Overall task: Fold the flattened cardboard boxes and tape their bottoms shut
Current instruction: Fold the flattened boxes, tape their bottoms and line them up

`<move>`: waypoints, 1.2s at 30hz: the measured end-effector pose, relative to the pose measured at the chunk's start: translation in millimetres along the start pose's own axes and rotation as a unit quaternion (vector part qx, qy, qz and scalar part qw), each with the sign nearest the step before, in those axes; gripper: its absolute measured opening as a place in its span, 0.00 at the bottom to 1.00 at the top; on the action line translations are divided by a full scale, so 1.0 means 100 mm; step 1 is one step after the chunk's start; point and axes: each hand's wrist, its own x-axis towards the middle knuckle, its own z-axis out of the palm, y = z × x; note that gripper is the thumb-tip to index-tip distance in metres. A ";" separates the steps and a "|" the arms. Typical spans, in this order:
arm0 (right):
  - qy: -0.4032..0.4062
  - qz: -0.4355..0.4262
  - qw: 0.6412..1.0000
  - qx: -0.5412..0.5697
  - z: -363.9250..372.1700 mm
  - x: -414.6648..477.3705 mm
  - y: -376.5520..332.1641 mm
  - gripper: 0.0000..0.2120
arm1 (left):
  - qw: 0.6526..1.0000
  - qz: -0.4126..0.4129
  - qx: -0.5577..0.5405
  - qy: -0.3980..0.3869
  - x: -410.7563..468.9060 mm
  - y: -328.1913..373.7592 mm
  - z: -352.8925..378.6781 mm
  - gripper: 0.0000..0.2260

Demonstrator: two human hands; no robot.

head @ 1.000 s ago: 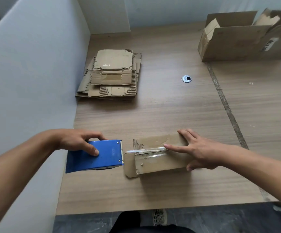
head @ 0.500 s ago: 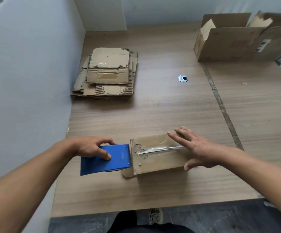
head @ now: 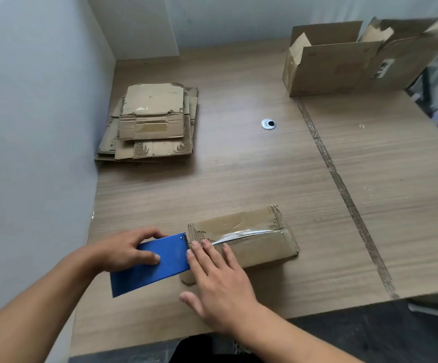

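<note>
Cardboard box (head: 239, 223) against dispenser (head: 160, 274) in left hand (head: 123, 251), right hand (head: 220, 281) flat on it

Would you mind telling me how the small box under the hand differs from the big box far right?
The small box lies near the front edge, flaps taped shut; the big box stands far right, flaps open. The right hand touches the small box; no hand touches the big box. Both are brown cardboard.

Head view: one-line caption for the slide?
Left hand grips a blue tape dispenser at the box end while the right hand presses the tape down; flat boxes stacked behind.
</note>
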 end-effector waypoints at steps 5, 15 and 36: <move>0.021 0.026 0.999 -0.042 -0.06 -0.16 0.45 0.31 | 1.000 -0.001 0.008 -0.010 0.04 0.01 -0.07 0.20; -0.051 0.307 0.950 -0.035 -0.47 -0.75 1.59 0.40 | 1.000 -0.003 0.020 -0.011 0.06 0.01 -0.08 0.14; 0.025 0.203 0.978 0.030 -0.19 -0.47 1.13 0.29 | 1.000 0.009 0.018 0.020 0.03 0.24 0.12 0.17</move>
